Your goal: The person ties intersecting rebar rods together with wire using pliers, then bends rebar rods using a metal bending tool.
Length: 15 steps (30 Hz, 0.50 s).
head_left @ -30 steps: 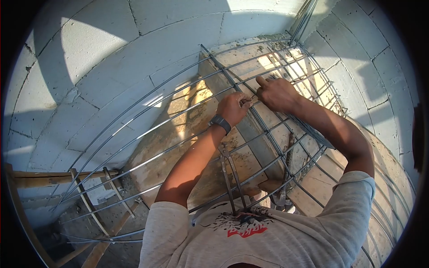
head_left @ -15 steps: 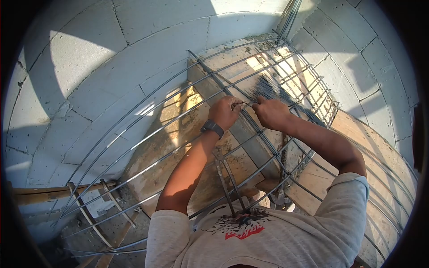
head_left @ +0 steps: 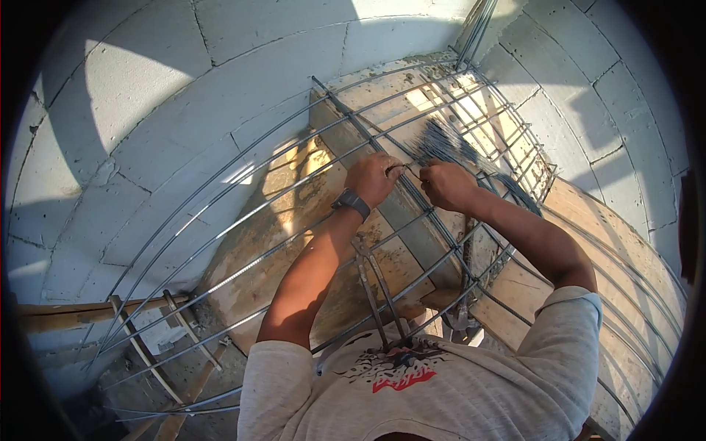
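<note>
My left hand (head_left: 373, 180), a dark watch on its wrist, pinches one end of a thin tie wire (head_left: 409, 170). Across a short gap, my right hand (head_left: 450, 185) has its fingers closed on the wire's other side. Both hands hover just over the rebar grid (head_left: 368, 136), where bars cross above a board edge. Just beyond the right hand lies a bundle of dark tie wires (head_left: 440, 141) on the bars. Long-handled pincers (head_left: 370, 287) rest below my hands, close to my shirt, with their jaws pointing away from me.
Stepped wooden formwork (head_left: 294, 242) lies under the bars. Pale block walls (head_left: 147, 147) rise at left, ahead and right. Long bars bend down to the lower left, over wooden battens (head_left: 140, 345). More bars run along boards (head_left: 581, 213) at right.
My two hands have shifted slightly, the right one a little to the right, with the fingers still closed. The view has tilted a little.
</note>
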Available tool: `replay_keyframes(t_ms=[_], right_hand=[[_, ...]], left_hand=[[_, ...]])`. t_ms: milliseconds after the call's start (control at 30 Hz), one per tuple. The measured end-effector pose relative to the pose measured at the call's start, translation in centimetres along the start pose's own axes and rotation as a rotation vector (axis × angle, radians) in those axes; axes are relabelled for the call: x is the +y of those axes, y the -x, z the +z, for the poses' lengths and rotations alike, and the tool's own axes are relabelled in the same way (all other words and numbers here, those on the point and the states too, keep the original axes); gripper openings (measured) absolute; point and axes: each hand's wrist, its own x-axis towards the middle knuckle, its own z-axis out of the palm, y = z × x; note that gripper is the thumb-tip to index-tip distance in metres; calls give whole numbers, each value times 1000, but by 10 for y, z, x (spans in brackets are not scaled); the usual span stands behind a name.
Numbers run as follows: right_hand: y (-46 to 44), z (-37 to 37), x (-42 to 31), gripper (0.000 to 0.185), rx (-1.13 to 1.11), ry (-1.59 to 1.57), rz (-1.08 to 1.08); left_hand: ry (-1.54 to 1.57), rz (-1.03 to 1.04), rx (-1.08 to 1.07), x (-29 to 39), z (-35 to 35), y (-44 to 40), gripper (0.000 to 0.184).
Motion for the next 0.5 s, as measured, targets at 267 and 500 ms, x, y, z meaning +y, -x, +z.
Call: replay_keyframes(t_ms=[267, 500], right_hand=[[-14, -38, -55, 20, -251, 242, -13], [-68, -80, -27, 19, -91, 113, -211]], left_hand=[[45, 111, 38, -9, 6, 0, 12], [49, 59, 5, -6, 5, 1, 11]])
